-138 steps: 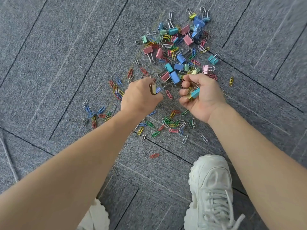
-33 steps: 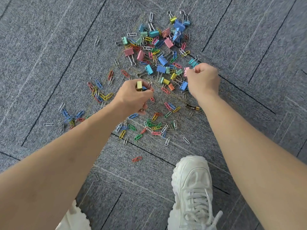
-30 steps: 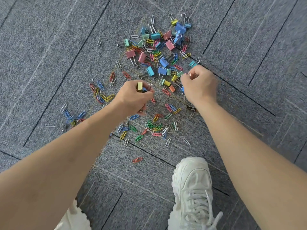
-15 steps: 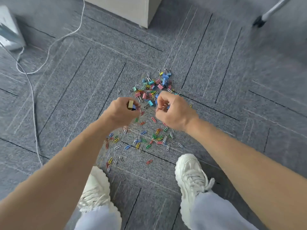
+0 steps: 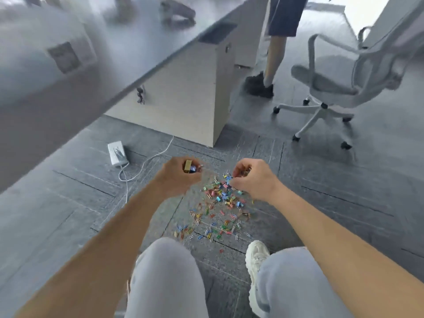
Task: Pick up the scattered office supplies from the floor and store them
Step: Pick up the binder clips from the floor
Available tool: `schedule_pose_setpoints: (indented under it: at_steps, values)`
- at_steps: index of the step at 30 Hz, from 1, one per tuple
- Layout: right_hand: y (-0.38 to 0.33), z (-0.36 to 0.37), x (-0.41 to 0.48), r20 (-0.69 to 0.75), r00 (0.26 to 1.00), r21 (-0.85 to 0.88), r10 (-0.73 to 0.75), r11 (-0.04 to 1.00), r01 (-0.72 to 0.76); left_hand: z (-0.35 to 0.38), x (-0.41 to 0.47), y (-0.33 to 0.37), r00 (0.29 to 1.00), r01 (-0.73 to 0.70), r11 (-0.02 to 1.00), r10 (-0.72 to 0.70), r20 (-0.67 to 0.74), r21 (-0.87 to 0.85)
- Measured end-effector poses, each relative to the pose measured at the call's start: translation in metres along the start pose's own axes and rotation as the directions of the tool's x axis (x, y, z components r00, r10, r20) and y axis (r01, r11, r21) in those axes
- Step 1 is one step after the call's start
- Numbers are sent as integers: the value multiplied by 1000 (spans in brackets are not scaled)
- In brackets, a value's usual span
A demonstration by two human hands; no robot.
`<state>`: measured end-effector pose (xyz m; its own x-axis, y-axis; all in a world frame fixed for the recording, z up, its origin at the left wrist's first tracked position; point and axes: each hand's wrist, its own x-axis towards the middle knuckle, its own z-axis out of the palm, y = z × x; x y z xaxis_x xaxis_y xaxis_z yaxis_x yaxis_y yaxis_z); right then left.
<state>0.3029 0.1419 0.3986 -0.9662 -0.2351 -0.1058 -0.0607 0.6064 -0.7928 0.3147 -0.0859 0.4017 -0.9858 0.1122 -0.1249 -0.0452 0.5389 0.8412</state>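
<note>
A scatter of coloured binder clips (image 5: pixel 221 193) and paper clips (image 5: pixel 215 228) lies on the grey carpet below my hands. My left hand (image 5: pixel 181 177) is raised well above the floor, its fingers curled round a handful of binder clips; a yellow one (image 5: pixel 188 165) and a blue one show at the top of the fist. My right hand (image 5: pixel 251 177) is also lifted, gripping a bunch of small clips (image 5: pixel 244 171) in its curled fingers.
A grey desk top (image 5: pixel 137 53) runs across the upper left, with a beige cabinet (image 5: pixel 195 106) under it. A white power adapter (image 5: pixel 117 153) and its cable (image 5: pixel 146 160) lie on the carpet. A white office chair (image 5: pixel 332 88) and another person's leg (image 5: pixel 273 60) stand beyond.
Both hands have risen from the clip pile with their handfuls. The view has lifted far above the floor, bringing the desk, chair and another person into sight.
</note>
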Motion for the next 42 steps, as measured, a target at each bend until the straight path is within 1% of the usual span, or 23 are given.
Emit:
schedule_pose_setpoints:
  at_steps: [3,5,8,11,15,18,20,22,24,26,28,30,32,33,35,37,39,40,41,42]
  values:
    - [-49,4,-33,-28,994,-52,-106,993,105,-34,-68,22,997,17,995,-11,-73,94]
    - [-83,7,-52,-48,983,-89,-179,981,174,-54,-109,36,989,26,990,-4,-149,142]
    - [-137,13,-81,-24,957,-124,-290,950,285,-78,-171,61,957,11,990,29,-288,138]
    - [-184,18,-108,-24,928,-128,-371,922,365,-103,-226,82,926,11,988,47,-374,152]
    - [-233,27,-130,-13,898,-101,-439,894,436,-137,-272,99,879,3,988,72,-472,156]
    - [-265,30,-135,-2,871,-109,-492,865,489,-157,-285,111,836,-19,987,103,-540,159]
    - [-289,31,-132,10,860,-64,-510,858,510,-172,-287,117,807,-21,988,106,-580,152]
    - [-315,32,-121,-4,858,-22,-514,858,513,-192,-280,117,795,10,976,123,-594,216]
    - [-338,33,-101,-27,866,39,-500,865,500,-215,-268,115,773,24,956,169,-611,294]
    - [-360,37,-73,-39,880,110,-473,873,474,-242,-250,115,737,17,946,208,-643,325]
    - [-377,43,-40,-50,899,166,-436,884,438,-270,-225,119,713,45,934,218,-666,354]
    - [-392,50,-4,-74,912,182,-404,893,411,-299,-193,123,702,83,926,207,-681,368]
    - [-402,59,39,-113,914,158,-390,901,404,-325,-154,120,694,108,912,216,-686,396]
    - [-407,63,61,-137,919,170,-369,905,389,-337,-133,116,698,115,911,210,-684,397]
    - [-414,75,105,-156,934,252,-322,901,353,-357,-89,102,707,130,922,172,-686,366]
    - [-422,88,141,-116,956,306,-270,906,293,-369,-50,84,732,155,905,164,-661,396]
    - [-428,106,175,-16,979,423,-201,886,189,-375,-18,67,792,187,860,154,-591,475]
    - [-432,113,186,37,985,480,-167,868,129,-376,-5,60,826,212,833,126,-549,511]
    - [-436,120,198,57,988,495,-146,863,99,-378,7,52,856,246,806,80,-512,538]
    - [-441,123,207,51,990,473,-132,876,93,-379,14,45,877,280,783,27,-480,555]
